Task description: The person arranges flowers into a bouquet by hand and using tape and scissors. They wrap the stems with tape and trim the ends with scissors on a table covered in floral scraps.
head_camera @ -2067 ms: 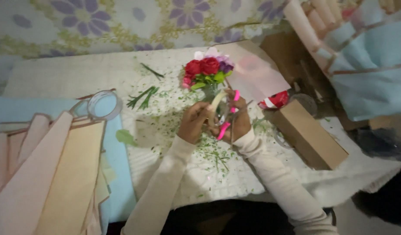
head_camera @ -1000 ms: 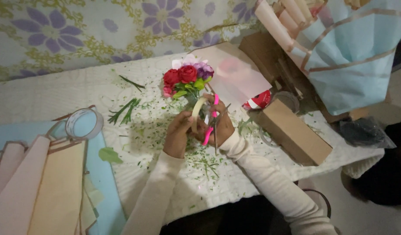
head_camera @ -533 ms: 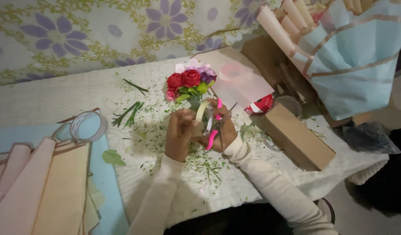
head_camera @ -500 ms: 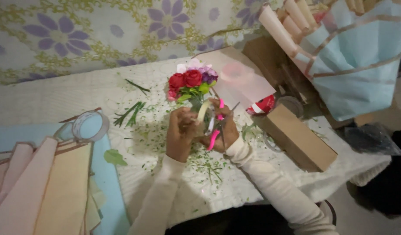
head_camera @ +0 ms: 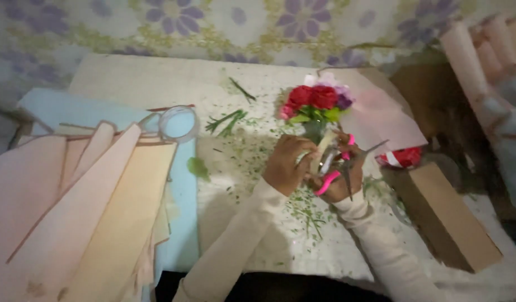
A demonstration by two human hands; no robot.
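A small bouquet (head_camera: 316, 102) of red, pink and purple flowers with green leaves stands over the white table (head_camera: 135, 84). My left hand (head_camera: 286, 165) grips its stems from the left. My right hand (head_camera: 340, 176) holds pink-handled scissors (head_camera: 337, 168) against the stems, blades pointing right. Both hands meet below the flower heads.
Stacked peach and blue wrapping sheets (head_camera: 84, 201) lie at the left, with a clear tape roll (head_camera: 178, 123) above them. A pink sheet (head_camera: 375, 114), a red item (head_camera: 403, 157) and a brown box (head_camera: 448, 215) sit at the right. Green stem clippings (head_camera: 227, 120) litter the table.
The view has shifted, so the hands and bouquet sit further right in it. Both hands keep the same hold on stems and scissors.
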